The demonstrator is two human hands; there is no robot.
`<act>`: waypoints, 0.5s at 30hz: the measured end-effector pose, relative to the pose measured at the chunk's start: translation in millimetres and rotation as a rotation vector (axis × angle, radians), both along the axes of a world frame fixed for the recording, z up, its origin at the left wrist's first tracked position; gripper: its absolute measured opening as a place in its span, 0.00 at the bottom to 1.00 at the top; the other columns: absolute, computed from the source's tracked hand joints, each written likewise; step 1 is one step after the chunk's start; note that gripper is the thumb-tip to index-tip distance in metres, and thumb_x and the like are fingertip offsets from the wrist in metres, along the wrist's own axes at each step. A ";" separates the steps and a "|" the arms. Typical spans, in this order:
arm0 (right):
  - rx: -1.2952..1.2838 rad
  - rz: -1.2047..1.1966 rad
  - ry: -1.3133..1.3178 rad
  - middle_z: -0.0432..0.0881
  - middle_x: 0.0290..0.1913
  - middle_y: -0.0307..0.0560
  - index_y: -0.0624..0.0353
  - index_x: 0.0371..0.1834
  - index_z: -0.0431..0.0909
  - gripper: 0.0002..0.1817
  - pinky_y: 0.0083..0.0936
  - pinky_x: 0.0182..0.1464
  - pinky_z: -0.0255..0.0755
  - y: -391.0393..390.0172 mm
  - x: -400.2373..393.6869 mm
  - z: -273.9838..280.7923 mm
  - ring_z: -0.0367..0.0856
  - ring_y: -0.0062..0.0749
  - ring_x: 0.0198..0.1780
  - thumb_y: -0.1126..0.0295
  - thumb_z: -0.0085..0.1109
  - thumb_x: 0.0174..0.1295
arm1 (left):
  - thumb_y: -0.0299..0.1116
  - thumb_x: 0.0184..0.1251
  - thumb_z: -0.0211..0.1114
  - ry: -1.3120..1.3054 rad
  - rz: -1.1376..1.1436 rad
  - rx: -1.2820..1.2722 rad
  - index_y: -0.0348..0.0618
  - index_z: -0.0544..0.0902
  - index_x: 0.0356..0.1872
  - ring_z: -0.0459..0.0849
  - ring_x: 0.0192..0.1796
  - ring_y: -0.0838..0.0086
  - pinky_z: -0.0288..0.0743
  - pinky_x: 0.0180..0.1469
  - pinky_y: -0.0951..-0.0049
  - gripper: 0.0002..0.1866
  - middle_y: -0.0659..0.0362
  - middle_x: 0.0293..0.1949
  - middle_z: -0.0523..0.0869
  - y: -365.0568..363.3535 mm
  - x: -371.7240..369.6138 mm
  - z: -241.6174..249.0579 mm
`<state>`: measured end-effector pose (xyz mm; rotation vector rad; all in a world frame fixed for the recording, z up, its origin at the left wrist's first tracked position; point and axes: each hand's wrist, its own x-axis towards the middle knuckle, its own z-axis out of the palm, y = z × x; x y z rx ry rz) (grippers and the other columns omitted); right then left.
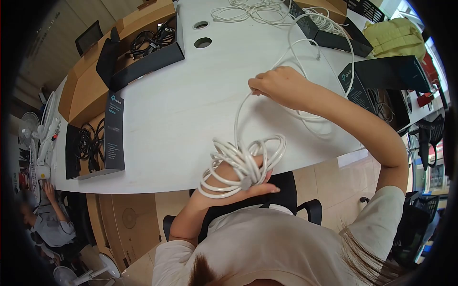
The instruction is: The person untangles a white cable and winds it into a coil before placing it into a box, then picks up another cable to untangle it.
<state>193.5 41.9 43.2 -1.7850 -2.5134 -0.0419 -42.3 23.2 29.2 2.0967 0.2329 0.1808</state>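
A white cable (237, 159) is wound in several loops around my left hand (227, 172), near the table's front edge. The thumb of that hand sticks out below the bundle, and most of its fingers are hidden behind the loops. From the bundle a single strand rises to my right hand (280, 86), whose fingers are closed on it over the middle of the table. Beyond the right hand, the rest of the cable trails in wide loops to the right, partly under my forearm. A loose cable end with a plug (318, 56) lies above the right hand.
On the white table (167, 109), open boxes with black cables stand at left (114, 138) and upper left (148, 62). A box with white cables (329, 35) and another dark box (367, 90) stand at right. More white cable (253, 10) lies at the back. A person (52, 219) sits at far left.
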 end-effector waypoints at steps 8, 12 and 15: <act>0.367 0.068 0.098 0.77 0.32 0.44 0.60 0.35 0.72 0.09 0.29 0.36 0.71 -22.0 -42.1 37.8 0.80 0.38 0.33 0.76 0.53 0.49 | 0.35 0.59 0.65 -0.336 0.688 -0.422 0.38 0.70 0.43 0.71 0.32 0.81 0.66 0.37 0.80 0.17 0.65 0.27 0.73 16.0 35.5 -29.8; 0.380 0.042 0.168 0.73 0.33 0.43 0.62 0.44 0.70 0.18 0.25 0.39 0.68 -44.2 -53.5 30.1 0.77 0.34 0.33 0.79 0.52 0.46 | 0.36 0.63 0.60 -0.610 0.777 -0.432 0.39 0.67 0.53 0.70 0.34 0.84 0.65 0.41 0.81 0.21 0.66 0.29 0.72 23.3 38.7 -28.0; 0.331 0.044 0.210 0.72 0.34 0.43 0.64 0.54 0.67 0.25 0.25 0.42 0.67 -58.4 -59.5 28.1 0.75 0.30 0.34 0.78 0.50 0.48 | 0.45 0.69 0.52 -0.597 0.832 -0.483 0.42 0.62 0.61 0.70 0.39 0.83 0.63 0.49 0.79 0.25 0.66 0.32 0.73 26.7 38.5 -30.3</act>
